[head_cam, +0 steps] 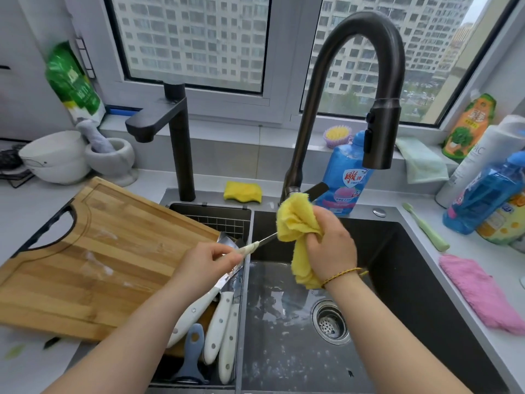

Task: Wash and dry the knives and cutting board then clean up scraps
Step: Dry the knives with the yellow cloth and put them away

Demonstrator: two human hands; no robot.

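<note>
My left hand point(207, 261) pinches the white handle of a small knife point(251, 247) held over the sink's edge. Its thin blade runs right into a yellow cloth point(295, 223), which my right hand point(331, 245) grips bunched around the blade, so the tip is hidden. Several white-handled knives point(220, 319) lie in the drain basket point(210, 214) at the sink's left, beside a blue-grey peeler point(193, 351). The wooden cutting board point(93, 260) lies on the counter to the left with pale smears on it. Green scraps point(15, 351) sit on the counter's near-left corner.
The dark sink point(397, 265) is wet, with a drain point(331, 322) at centre. A tall black faucet point(380, 132) arches above my right hand; a second black tap point(176, 132) stands left. Yellow sponge point(243, 191), detergent bottles point(346, 177), pink cloth point(480, 291) and green toothbrush point(426, 227) lie around.
</note>
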